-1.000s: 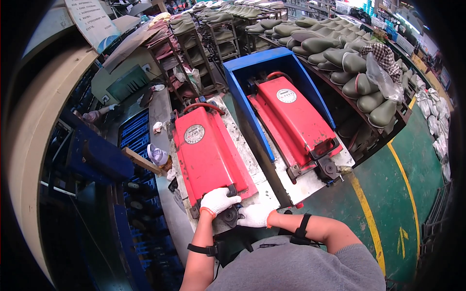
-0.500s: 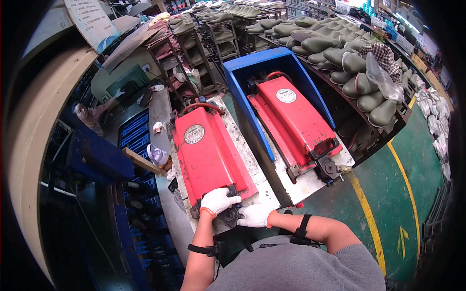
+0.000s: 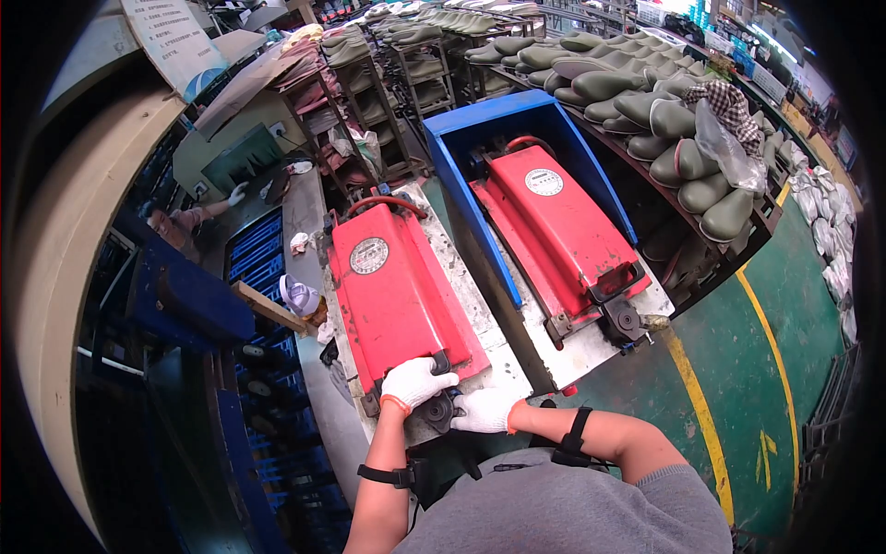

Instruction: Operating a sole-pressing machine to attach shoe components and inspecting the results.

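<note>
Gripping red lid (image 3: pixel 399 294) (round white label (image 3: pixel 369 256))

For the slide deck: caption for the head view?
Gloved left hand and right hand at the near end of a closed red press.

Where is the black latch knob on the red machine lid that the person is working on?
In the head view, the black latch knob sits at the near edge of the left red lid, between the left hand and right hand.

Both hands crowd the near end of the left red press (image 3: pixel 392 291); bare bench (image 3: pixel 480 305) runs along its right, then the blue guard wall (image 3: pixel 466 208) blocks any sideways pass.
</note>
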A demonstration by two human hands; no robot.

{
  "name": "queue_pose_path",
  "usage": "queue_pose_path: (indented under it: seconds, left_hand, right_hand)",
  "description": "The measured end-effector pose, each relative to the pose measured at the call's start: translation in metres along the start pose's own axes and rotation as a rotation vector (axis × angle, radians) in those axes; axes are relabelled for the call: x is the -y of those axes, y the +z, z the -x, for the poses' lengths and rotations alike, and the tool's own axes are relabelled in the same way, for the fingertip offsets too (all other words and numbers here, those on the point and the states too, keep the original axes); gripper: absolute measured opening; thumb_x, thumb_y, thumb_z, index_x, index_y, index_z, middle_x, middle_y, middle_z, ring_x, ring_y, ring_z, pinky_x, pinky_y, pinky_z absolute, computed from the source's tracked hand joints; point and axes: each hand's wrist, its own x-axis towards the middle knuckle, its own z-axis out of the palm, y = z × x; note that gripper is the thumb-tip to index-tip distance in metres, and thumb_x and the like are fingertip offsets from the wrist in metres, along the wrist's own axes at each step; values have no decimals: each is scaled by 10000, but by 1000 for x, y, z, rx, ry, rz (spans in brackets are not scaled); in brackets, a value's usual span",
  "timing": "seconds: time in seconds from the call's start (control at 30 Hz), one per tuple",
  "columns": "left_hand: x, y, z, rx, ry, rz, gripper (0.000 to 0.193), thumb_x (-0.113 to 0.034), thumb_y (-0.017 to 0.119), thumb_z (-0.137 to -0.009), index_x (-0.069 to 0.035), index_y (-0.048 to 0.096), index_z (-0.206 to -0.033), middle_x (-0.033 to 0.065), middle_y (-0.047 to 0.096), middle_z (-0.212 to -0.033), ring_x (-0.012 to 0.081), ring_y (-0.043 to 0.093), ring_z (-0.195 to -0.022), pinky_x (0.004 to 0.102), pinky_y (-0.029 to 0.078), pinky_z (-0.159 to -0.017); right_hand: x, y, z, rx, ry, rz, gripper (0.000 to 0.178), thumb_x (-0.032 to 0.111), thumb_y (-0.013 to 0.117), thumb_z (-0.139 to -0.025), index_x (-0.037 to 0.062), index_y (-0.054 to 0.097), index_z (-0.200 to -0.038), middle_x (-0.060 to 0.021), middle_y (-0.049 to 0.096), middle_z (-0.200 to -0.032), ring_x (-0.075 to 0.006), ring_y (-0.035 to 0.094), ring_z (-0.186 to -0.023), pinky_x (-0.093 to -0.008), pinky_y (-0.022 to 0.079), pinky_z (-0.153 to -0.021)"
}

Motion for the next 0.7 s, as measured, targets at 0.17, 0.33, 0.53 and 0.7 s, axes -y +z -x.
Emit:
queue_pose_path:
  seconds: [0.17, 0.33, 0.53, 0.7]
  left_hand:
    - [4, 3, -2, 4, -2, 31, 671, -658, 702, -820, -31, 783, -1045, 228, 758, -1031, 387, 731, -1003, 453, 557, -896]
    - [16, 14, -10, -83, 42, 26, 558, -583, 776, -821, -35, 783, -924, 97, 767, -776, 229, 757, -758, 352, 571, -729]
    - [15, 13, -9, -95, 47, 10, 569, -592, 776, -818, -34, 782, -924, 103, 765, -775, 235, 758, -761, 359, 571, -727]
    - [14, 13, -9, -94, 51, 5, 585, -607, 775, -816, -32, 780, -923, 110, 763, -776, 245, 759, -767, 366, 572, -732]
  right_hand:
    - [1, -1, 0, -3, -1, -3, 478, 497, 576, -970, 55, 713, -1088, -255, 748, -959, -437, 733, -901, -525, 565, -860]
    - [1, 0, 0, -11, -8, -11, 478, 491, 576, -968, 48, 712, -1087, -262, 745, -950, -441, 732, -897, -531, 563, -860]
    - [2, -1, 0, -1, 2, -10, 481, 496, 573, -971, 53, 709, -1100, -263, 744, -961, -441, 731, -909, -530, 559, -870]
    - [-2, 3, -2, 6, 0, -11, 481, 500, 572, -974, 59, 708, -1109, -260, 745, -974, -438, 730, -919, -526, 559, -874]
